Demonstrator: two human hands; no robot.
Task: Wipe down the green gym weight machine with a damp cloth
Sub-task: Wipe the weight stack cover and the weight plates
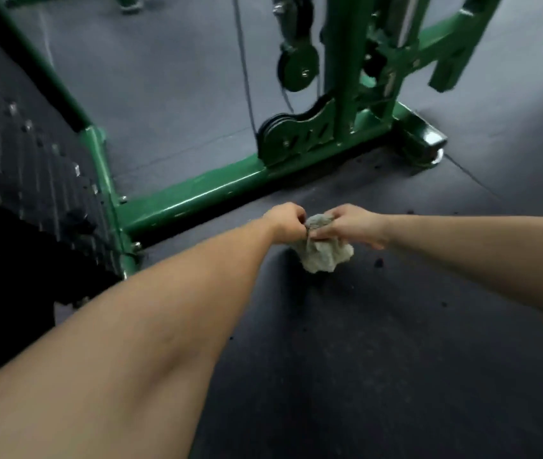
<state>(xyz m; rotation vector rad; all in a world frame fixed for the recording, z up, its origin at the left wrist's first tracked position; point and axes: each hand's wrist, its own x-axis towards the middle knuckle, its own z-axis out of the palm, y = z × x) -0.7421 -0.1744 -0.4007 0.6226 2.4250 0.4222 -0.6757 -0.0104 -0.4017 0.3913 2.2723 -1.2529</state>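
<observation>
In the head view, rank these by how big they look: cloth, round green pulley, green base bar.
1. Base bar, the longest.
2. Pulley and cloth look alike in size; the cloth is nearer and bunched between both hands, so I won't rank them.

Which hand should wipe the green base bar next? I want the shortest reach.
Probably the left hand: it grips the cloth nearest the base bar. The right hand holds it farther away.

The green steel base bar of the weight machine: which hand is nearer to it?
Left. The left hand sits just in front of the green steel base bar, gripping the crumpled grey cloth. The right hand grips the cloth too, farther out over the floor.
</observation>
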